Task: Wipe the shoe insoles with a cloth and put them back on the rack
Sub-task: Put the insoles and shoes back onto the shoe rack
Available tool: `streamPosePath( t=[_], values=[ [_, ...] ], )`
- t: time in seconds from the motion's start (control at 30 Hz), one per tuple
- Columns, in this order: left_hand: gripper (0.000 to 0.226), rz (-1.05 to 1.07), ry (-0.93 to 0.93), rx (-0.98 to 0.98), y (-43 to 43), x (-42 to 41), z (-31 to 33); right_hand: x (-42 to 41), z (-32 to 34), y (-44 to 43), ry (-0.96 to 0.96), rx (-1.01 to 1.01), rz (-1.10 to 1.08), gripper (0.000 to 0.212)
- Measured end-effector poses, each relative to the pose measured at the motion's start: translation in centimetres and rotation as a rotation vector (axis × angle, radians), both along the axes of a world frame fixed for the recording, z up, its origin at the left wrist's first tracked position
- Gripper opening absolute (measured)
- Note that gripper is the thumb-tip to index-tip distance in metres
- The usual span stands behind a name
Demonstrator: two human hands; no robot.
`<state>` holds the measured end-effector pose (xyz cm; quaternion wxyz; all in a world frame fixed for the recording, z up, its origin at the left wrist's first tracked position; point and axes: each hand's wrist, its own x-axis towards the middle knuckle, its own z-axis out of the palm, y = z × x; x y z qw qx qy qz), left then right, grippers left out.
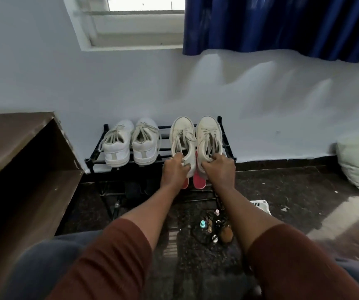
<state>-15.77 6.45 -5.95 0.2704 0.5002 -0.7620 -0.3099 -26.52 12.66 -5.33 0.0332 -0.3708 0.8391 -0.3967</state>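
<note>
My left hand (pixel 174 171) grips the heel of the left sneaker (pixel 183 135) and my right hand (pixel 218 169) the heel of the right sneaker (pixel 209 133), both lying toes to the wall at the right end of the rack (pixel 164 127) top shelf, another white pair (pixel 145 144) at its left end.

left hand (pixel 175 167) grips heel of left worn sneaker (pixel 182 137) | right hand (pixel 218 168) grips heel of right worn sneaker (pixel 209 135) | both toes toward wall, at right end of black rack (pixel 165 127) top tier | white pair (pixel 131 144) beside them, left | small bottles (pixel 215 226) on floor
</note>
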Motion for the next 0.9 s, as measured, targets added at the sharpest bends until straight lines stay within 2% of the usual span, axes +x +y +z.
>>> streamPosePath(
  t=[0.2,0.33,0.43,0.6,0.73,0.83,0.9],
  values=[
    [0.028,-0.016,-0.031,-0.032,-7.4,-4.4,-0.4,-4.7,-0.9,-7.3,-0.06,0.061,0.02,0.02],
    [0.025,0.012,-0.027,-0.031,-9.4,-6.4,-1.5,-6.5,-1.3,-10.1,-0.057,0.056,0.048,0.026],
    [0.026,0.01,-0.057,-0.036,-10.0,-7.0,-2.6,-7.4,-1.9,-11.3,-0.07,0.084,0.049,0.022],
    [0.031,0.047,-0.052,-0.027,-10.0,-7.7,-4.0,-7.7,-2.8,-11.5,-0.068,0.104,0.091,0.024],
    [0.041,0.074,-0.031,-0.001,-8.7,-7.8,-4.4,-7.8,-3.1,-10.8,0.013,0.179,0.137,0.02],
    [0.052,0.088,0.043,-0.027,-7.2,-7.4,-4.5,-8.2,-3.4,-9.1,0.069,0.24,0.229,0.029],
    [0.051,0.101,0.103,-0.038,-5.7,-7.0,-4.8,-8.6,-3.6,-6.9,0.143,0.243,0.269,0.037]
  ],
)
